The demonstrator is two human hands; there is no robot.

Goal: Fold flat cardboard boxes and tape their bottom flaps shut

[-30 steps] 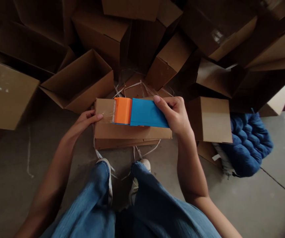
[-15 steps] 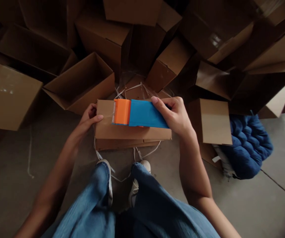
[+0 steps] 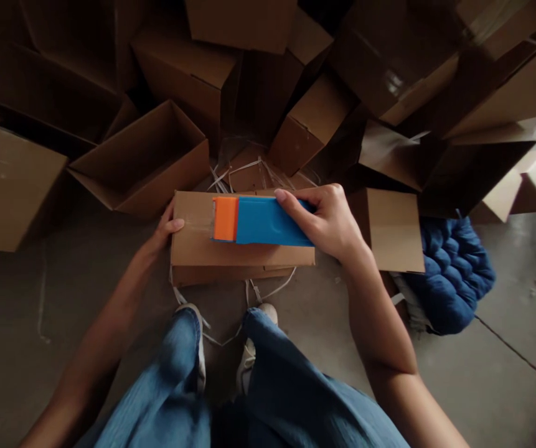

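Observation:
A blue and orange packing tape dispenser (image 3: 268,222) lies over the top of a closed brown cardboard box (image 3: 193,246). My right hand (image 3: 326,218) is closed around the dispenser's right end, thumb along its upper edge. Its orange end points left, and a strip of clear tape seems to show on the cardboard beside it. My left hand (image 3: 167,227) grips the left end of the box, thumb on top and fingers mostly hidden behind the side. Under this box sits more flat cardboard (image 3: 202,275) with white strapping around it.
Open cardboard boxes, such as this one (image 3: 141,162), crowd the far side. To the right stand a small box (image 3: 396,230) and a tufted blue cushion (image 3: 457,274). Loose white strapping (image 3: 221,341) lies on the concrete floor by my shoes (image 3: 248,361).
The dispenser has come down slightly and tilted, so its serrated edge shows less. The whole view has shifted a little, with most things appearing further left. Both hands keep their grips.

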